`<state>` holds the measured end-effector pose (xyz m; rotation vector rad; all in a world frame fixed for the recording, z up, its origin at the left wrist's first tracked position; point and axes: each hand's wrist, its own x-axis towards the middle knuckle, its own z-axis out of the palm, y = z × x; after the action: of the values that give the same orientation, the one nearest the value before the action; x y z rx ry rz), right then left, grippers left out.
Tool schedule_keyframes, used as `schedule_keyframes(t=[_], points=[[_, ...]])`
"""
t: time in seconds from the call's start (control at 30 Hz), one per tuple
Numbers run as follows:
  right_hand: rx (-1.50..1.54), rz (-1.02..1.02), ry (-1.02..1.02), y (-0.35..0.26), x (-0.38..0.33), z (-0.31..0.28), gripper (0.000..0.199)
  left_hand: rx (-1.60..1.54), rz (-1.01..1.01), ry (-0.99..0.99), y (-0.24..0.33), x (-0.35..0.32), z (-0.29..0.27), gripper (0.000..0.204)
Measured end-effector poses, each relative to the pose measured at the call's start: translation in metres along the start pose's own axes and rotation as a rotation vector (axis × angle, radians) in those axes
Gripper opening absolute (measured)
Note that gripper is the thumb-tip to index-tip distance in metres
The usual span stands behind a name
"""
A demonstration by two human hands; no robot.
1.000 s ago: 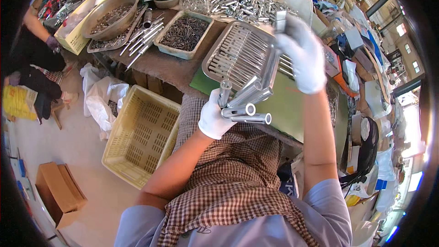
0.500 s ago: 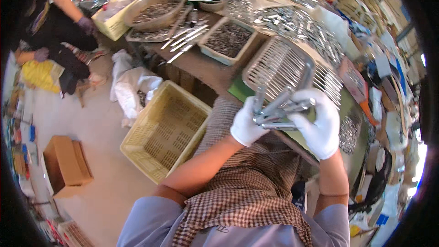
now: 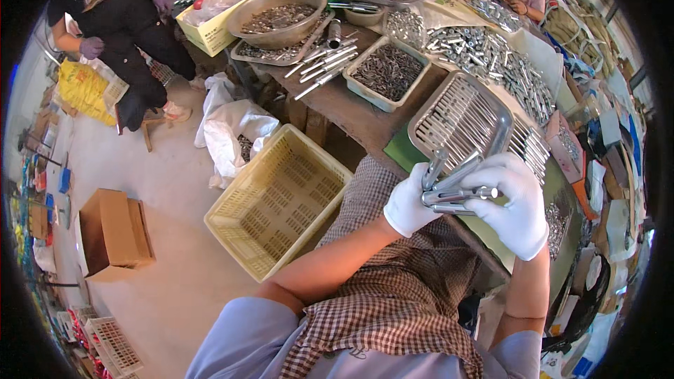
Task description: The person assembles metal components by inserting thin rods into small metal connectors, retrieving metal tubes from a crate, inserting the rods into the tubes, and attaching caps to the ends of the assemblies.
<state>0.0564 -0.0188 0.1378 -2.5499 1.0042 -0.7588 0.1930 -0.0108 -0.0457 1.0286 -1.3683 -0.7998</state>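
Observation:
Several shiny metal tubes [image 3: 449, 195] fan out at different angles between my gloved hands. My left hand [image 3: 411, 205], in a white glove, is closed around one end of the bunch. On the other side, the fingers of my white-gloved right hand [image 3: 518, 207] are bent and pressed on the tubes, one of which points its round end outward. Just beyond, a metal tray [image 3: 504, 135] holds a row of slim silver rods [image 3: 456, 107]. More silver rods [image 3: 531, 147] lie side by side against the tray's right side.
Left of my lap stands a yellow plastic crate [image 3: 232, 228]; farther left is an open cardboard box [image 3: 112, 235]. The bench carries a bin of dark small parts [image 3: 387, 74], a round basin [image 3: 239, 21] and heaped metal pieces [image 3: 484, 56]. Two other people [image 3: 112, 7] are nearby.
The view has shifted, so the bench and crate appear farther right. Both hands still hold the tubes, with my right fingers closed in tighter on them.

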Motion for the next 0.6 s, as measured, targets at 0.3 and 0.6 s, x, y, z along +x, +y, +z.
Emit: schedule_keyframes(t=[0.3, 0.6], points=[[0.443, 0.484, 0.271, 0.033, 0.009, -0.016, 0.027, 0.087, -0.104, -0.022, -0.004, -0.005, -0.007, 0.064], [-0.373, 0.387, 0.003, 0.139, 0.044, 0.072, 0.019, 0.219, 0.093, -0.057, -0.022, -0.009, -0.002, 0.067]])
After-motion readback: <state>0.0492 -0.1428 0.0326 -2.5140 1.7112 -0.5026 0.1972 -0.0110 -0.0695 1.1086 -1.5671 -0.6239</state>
